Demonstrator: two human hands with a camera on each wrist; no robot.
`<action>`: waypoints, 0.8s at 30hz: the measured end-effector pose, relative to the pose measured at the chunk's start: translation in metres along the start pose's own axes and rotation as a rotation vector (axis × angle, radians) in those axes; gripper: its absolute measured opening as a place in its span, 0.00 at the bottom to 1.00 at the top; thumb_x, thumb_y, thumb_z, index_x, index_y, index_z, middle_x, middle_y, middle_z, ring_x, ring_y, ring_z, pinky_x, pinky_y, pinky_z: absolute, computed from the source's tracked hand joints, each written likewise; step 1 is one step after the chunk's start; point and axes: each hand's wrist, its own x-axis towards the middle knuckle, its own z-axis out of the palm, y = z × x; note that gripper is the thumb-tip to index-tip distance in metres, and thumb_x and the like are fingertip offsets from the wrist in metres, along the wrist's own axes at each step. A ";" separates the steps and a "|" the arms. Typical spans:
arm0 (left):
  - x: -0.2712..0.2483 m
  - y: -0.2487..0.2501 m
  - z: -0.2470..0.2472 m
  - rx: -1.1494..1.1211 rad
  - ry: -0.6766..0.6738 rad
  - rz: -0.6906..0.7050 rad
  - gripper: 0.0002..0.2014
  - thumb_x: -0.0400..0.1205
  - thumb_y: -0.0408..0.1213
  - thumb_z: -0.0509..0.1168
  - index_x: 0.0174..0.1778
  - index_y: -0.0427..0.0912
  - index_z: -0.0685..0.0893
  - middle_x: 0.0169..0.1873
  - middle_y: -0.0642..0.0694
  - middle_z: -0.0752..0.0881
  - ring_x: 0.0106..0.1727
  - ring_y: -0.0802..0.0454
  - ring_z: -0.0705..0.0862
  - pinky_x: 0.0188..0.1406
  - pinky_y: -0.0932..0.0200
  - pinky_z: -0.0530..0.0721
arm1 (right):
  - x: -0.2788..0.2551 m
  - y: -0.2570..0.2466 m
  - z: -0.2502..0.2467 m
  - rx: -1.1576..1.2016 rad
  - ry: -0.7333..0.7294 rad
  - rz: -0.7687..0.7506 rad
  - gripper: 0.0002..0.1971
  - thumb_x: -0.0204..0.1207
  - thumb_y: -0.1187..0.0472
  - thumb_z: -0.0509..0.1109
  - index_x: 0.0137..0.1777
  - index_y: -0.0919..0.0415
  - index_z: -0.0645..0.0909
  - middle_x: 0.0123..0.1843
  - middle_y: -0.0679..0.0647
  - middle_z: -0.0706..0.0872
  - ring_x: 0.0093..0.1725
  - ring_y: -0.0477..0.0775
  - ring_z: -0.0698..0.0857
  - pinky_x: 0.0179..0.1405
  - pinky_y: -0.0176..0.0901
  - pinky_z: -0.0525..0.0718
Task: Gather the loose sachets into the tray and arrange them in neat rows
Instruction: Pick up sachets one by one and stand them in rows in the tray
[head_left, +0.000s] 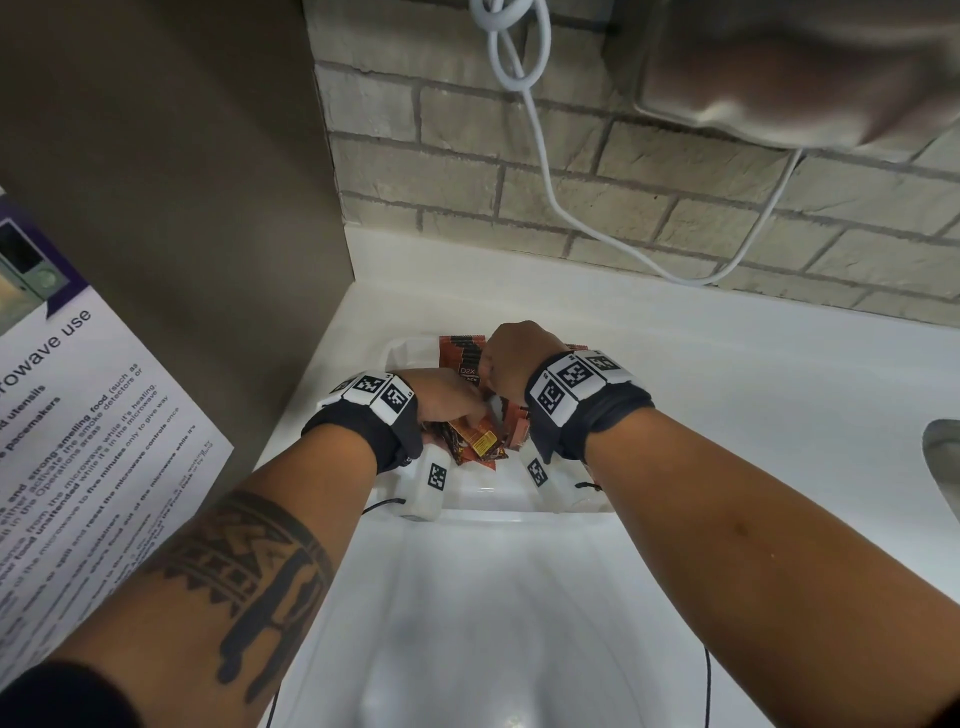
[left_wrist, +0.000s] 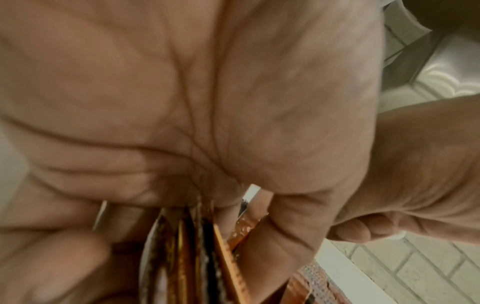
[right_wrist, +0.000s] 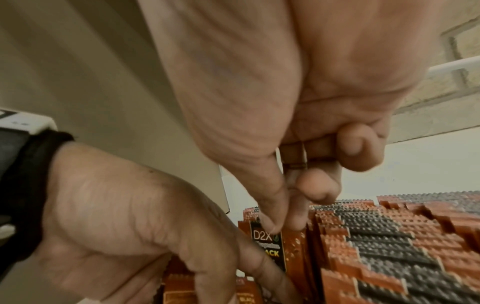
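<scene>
A white tray sits on the white counter in the head view, holding several red-and-black sachets. My left hand is over the tray's left side. It grips a bundle of sachets, seen edge-on in the left wrist view and fanning out below the hand. My right hand is just behind it, with thumb and forefinger pinching the top of one sachet marked D2X. To the right of that sachet, a packed row of upright sachets fills the tray.
A brick wall backs the counter, with a white cable hanging down it. A brown panel carrying a microwave-use notice stands on the left. A sink edge shows at the far right, and a grey object hangs at top right.
</scene>
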 end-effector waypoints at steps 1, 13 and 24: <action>0.000 0.000 0.000 -0.012 0.000 -0.005 0.18 0.82 0.33 0.63 0.68 0.43 0.84 0.55 0.38 0.87 0.46 0.43 0.86 0.27 0.64 0.80 | 0.000 -0.001 0.000 0.001 0.006 -0.002 0.10 0.82 0.62 0.67 0.58 0.63 0.86 0.50 0.54 0.87 0.44 0.55 0.82 0.41 0.43 0.78; -0.001 -0.004 -0.001 -0.047 -0.022 -0.008 0.19 0.82 0.32 0.63 0.69 0.44 0.83 0.49 0.40 0.88 0.36 0.47 0.87 0.18 0.69 0.78 | 0.003 -0.005 0.003 -0.074 0.003 -0.008 0.10 0.84 0.62 0.64 0.40 0.59 0.77 0.35 0.51 0.78 0.31 0.48 0.75 0.27 0.39 0.69; -0.005 -0.004 -0.001 -0.100 -0.039 -0.020 0.17 0.82 0.32 0.64 0.67 0.40 0.85 0.47 0.39 0.88 0.37 0.46 0.88 0.20 0.68 0.77 | 0.005 0.000 0.004 -0.072 -0.036 -0.013 0.09 0.83 0.62 0.65 0.56 0.61 0.86 0.44 0.52 0.84 0.39 0.51 0.80 0.27 0.37 0.69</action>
